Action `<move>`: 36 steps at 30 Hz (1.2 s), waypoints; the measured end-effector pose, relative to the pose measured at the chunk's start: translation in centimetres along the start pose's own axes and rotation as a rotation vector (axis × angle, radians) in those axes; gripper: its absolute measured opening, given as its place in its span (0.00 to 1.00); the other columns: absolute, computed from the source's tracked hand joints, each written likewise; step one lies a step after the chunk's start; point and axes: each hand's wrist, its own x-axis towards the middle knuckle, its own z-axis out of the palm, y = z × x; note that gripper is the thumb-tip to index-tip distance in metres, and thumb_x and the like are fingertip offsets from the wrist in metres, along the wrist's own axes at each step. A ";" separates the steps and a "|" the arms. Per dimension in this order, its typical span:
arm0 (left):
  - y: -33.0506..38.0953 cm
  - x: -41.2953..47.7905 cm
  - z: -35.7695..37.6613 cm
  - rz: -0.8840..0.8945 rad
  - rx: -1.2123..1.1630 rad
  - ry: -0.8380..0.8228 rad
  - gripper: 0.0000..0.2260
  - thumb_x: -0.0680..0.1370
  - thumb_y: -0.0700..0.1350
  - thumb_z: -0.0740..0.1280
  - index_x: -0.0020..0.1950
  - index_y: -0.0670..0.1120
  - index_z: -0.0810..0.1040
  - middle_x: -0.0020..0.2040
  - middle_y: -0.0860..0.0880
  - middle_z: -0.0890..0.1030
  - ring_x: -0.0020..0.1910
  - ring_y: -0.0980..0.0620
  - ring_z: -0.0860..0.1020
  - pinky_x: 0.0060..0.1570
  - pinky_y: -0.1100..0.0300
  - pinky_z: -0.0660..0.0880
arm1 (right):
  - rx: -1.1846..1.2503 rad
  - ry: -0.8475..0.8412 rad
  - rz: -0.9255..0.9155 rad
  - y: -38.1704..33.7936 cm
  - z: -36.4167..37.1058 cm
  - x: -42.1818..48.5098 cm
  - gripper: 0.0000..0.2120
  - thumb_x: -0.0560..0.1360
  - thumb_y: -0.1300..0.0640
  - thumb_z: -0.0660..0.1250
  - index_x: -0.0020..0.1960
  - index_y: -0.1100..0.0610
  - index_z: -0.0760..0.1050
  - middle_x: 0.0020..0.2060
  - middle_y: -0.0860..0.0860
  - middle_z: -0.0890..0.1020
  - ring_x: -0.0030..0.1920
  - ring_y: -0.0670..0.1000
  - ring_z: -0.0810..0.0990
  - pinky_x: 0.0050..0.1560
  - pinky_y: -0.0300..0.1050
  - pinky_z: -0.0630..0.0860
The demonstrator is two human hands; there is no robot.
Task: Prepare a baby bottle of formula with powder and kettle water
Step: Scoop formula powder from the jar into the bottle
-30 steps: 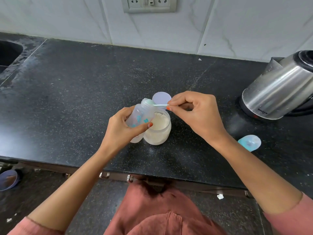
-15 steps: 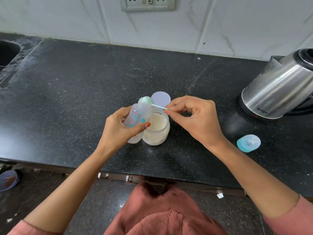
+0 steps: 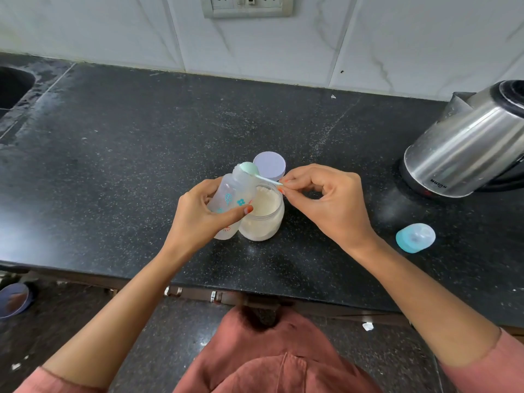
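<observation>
Left hand [image 3: 198, 219] grips the bottle [image 3: 234, 192], seemingly light, slick plastic, mid-body, tilted at nine o'clock of the powder jar [image 3: 265, 219]; right hand [image 3: 329, 202] pinches the flimsy spoon [image 3: 249, 168] by its handle end, bowl at the bottle's mouth.

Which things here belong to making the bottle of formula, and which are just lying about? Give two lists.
Job in hand: baby bottle in left hand; scoop pinched by right hand; open powder jar; jar lid; kettle; teal bottle cap.

Lying about: wall socket; sink; bowl on the floor; paper scrap on the floor.
</observation>
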 end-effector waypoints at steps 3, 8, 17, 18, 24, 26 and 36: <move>-0.2 0.0 0.0 -0.002 -0.005 0.003 0.18 0.58 0.61 0.73 0.46 0.68 0.77 0.47 0.59 0.82 0.47 0.59 0.79 0.48 0.63 0.76 | 0.076 0.025 0.087 -0.2 0.0 -0.1 0.02 0.67 0.67 0.71 0.40 0.65 0.80 0.39 0.52 0.82 0.41 0.47 0.82 0.43 0.36 0.79; 0.0 0.0 0.1 0.005 0.004 0.002 0.18 0.63 0.52 0.77 0.48 0.66 0.75 0.48 0.58 0.81 0.49 0.59 0.79 0.49 0.63 0.76 | 0.307 0.109 0.398 -0.6 -0.5 0.7 0.07 0.68 0.69 0.71 0.36 0.59 0.79 0.30 0.46 0.83 0.32 0.43 0.81 0.39 0.34 0.78; 0.1 0.0 0.0 0.010 0.011 0.003 0.18 0.65 0.47 0.77 0.48 0.64 0.75 0.48 0.56 0.81 0.49 0.56 0.79 0.49 0.61 0.76 | 0.178 0.054 0.182 -0.4 -0.2 -0.3 0.03 0.68 0.68 0.71 0.40 0.62 0.80 0.39 0.52 0.83 0.39 0.45 0.82 0.42 0.36 0.78; 0.1 0.0 0.0 0.010 0.012 0.004 0.18 0.65 0.47 0.77 0.48 0.64 0.75 0.48 0.57 0.81 0.49 0.56 0.79 0.49 0.61 0.76 | 0.115 0.032 0.107 -0.2 0.0 -0.6 0.02 0.68 0.67 0.71 0.41 0.64 0.80 0.40 0.53 0.83 0.40 0.47 0.82 0.43 0.37 0.78; 0.1 0.2 0.0 0.006 0.009 0.005 0.19 0.65 0.47 0.77 0.48 0.65 0.75 0.48 0.56 0.81 0.49 0.56 0.79 0.50 0.60 0.76 | 0.025 0.062 -0.009 0.4 0.4 -0.8 0.02 0.68 0.67 0.70 0.41 0.67 0.79 0.42 0.54 0.82 0.43 0.48 0.82 0.44 0.37 0.79; 0.1 0.2 -0.1 0.009 0.008 0.003 0.19 0.64 0.48 0.78 0.47 0.66 0.76 0.48 0.56 0.81 0.49 0.56 0.79 0.51 0.59 0.77 | 0.026 0.060 0.005 0.4 0.5 -0.8 0.02 0.68 0.67 0.70 0.41 0.66 0.79 0.41 0.53 0.82 0.43 0.47 0.82 0.44 0.36 0.79; -0.4 0.3 -0.5 0.022 -0.002 0.004 0.21 0.65 0.46 0.77 0.50 0.66 0.75 0.47 0.63 0.81 0.48 0.62 0.79 0.50 0.68 0.75 | 0.522 0.126 0.700 0.1 -0.8 1.2 0.03 0.71 0.67 0.68 0.40 0.61 0.78 0.30 0.49 0.83 0.33 0.44 0.82 0.40 0.34 0.78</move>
